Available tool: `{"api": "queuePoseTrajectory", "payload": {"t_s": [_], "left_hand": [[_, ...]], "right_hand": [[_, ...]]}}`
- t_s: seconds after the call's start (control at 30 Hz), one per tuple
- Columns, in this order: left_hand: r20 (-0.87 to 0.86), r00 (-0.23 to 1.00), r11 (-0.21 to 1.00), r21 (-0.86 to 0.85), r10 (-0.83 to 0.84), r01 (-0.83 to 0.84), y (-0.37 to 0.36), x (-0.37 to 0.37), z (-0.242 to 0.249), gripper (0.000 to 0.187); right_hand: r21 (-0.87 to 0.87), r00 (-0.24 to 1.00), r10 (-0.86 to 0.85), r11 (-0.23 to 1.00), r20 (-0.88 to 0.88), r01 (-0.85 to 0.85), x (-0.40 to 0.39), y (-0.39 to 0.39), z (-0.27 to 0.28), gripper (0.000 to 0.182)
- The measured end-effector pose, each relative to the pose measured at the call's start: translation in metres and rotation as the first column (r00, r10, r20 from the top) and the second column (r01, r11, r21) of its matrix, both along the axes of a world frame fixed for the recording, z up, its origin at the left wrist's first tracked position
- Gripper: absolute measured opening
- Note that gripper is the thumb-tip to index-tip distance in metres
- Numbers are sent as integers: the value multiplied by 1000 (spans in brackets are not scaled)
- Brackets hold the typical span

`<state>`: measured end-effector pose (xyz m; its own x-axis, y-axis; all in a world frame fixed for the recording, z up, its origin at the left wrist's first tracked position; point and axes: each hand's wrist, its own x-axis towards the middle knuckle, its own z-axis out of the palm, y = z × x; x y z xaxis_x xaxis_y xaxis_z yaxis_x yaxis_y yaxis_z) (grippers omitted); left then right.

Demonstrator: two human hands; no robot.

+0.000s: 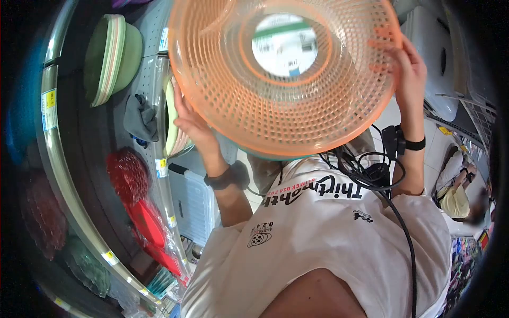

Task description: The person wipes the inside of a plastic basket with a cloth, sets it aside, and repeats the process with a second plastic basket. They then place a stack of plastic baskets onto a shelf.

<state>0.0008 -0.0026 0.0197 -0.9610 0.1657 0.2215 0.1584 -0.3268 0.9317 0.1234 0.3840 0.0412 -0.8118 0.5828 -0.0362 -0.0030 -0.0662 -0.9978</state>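
Observation:
A large round orange plastic colander basket (297, 119) is held up in front of my chest, its open side facing me. On its base is a round label (281, 47) with a green band. My left hand (193, 119) is closed at the left side of the rim. My right hand (407, 69) grips the right side, its fingers showing through the perforated wall. Along the lower rim a thin teal edge shows beneath the orange.
On the left, shelves with price tags (50, 109) hold a stack of green basins (116, 61), a grey cloth-like item (140, 117) and red wrapped goods (127, 175). Clear plastic boxes (193, 206) stand lower. Black cables (366, 164) hang across my shirt. Another person (456, 196) is at the far right.

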Motion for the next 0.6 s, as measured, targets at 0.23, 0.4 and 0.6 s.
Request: {"api": "queuePoseTrajectory", "payload": {"t_s": [0.23, 0.4, 0.6], "left_hand": [[169, 980, 804, -594, 101, 20, 4, 6, -4, 72], [180, 981, 804, -593, 78, 45, 1, 3, -7, 72], [144, 986, 751, -659, 89, 28, 1, 2, -6, 68]], "right_hand": [[-465, 984, -133, 868, 115, 172, 9, 84, -88, 36], [-632, 955, 128, 771, 266, 73, 48, 133, -242, 36], [-706, 860, 228, 681, 457, 194, 160, 137, -403, 38]]}}
